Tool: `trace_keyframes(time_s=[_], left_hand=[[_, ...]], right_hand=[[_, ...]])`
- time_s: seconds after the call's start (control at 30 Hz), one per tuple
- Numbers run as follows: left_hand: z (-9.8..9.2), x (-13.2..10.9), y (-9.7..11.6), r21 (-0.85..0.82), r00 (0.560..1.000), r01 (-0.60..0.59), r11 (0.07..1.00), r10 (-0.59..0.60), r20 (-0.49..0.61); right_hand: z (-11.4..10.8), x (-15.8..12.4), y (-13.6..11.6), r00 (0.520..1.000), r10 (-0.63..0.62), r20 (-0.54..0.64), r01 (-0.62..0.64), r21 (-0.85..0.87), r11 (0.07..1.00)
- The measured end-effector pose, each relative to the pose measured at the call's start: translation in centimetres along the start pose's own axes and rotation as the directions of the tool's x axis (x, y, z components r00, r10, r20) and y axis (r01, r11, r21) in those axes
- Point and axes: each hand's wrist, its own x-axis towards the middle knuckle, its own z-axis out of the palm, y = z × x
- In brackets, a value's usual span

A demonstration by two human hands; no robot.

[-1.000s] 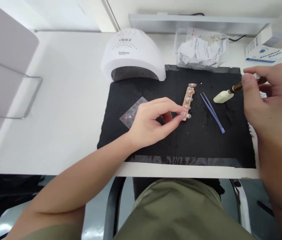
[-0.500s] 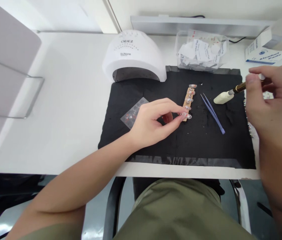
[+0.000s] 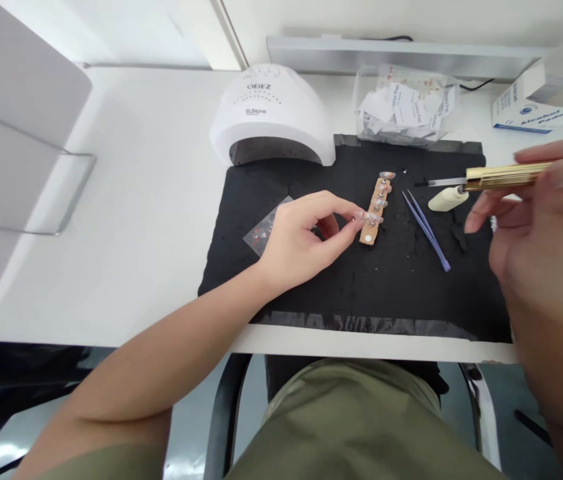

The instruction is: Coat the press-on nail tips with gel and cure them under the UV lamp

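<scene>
Olive-green short sleeve (image 3: 111,463) at approx 7 o'clock on L arm. Same olive cloth (image 3: 356,427) at 6 o'clock, soft folds, over lap/torso; can't tell if shirt or trousers. L forearm (image 3: 161,360) bare from sleeve to L hand (image 3: 301,247) near centre. R forearm (image 3: 556,367) bare too, at approx 4 o'clock, below R hand (image 3: 546,227) at 3 o'clock. Nothing worn on either hand.

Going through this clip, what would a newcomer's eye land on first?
The white SUNone nail lamp stands at the top edge of the black mat. Mid-mat, the left hand has its fingertips on false nails lined up on a wooden stick. At the right, the right hand holds up a gold-handled fine-tipped tool.
</scene>
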Motion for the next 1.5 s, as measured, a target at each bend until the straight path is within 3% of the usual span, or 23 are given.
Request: trace_keyframes(time_s=[0.1,0.2,0.43,0.67,1.03,1.5], left_hand=[[0.0,0.0,-0.1,0.032,1.0,-0.004,0.999,0.004,0.002],[0.0,-0.1,-0.3,0.051,1.0,-0.03,0.998,0.03,0.008],[0.0,0.0,-0.5,0.06,0.998,-0.067,0.996,0.067,-0.007],[0.0,0.0,-0.4,0.076,0.999,-0.048,0.996,0.048,-0.009],[-0.1,-0.1,-0.7,0.078,0.997,-0.071,0.994,0.072,-0.013],[0.1,-0.1,-0.9,0.087,0.994,-0.107,0.991,0.109,-0.025]], right_hand=[[0.8,0.2,-0.6,0.992,0.118,0.051,-0.127,0.294,0.947],[0.9,-0.1,-0.7,0.968,0.182,0.175,-0.232,0.337,0.913],[1.0,-1.0,-1.1,0.911,0.24,0.335,-0.368,0.401,0.839],[1.0,-1.0,-1.1,0.887,0.266,0.377,-0.41,0.38,0.829],[0.8,-1.1,-0.7,0.889,0.243,0.389,-0.412,0.446,0.795],[0.8,-0.9,-0.8,0.917,0.161,0.364,-0.339,0.502,0.795]])
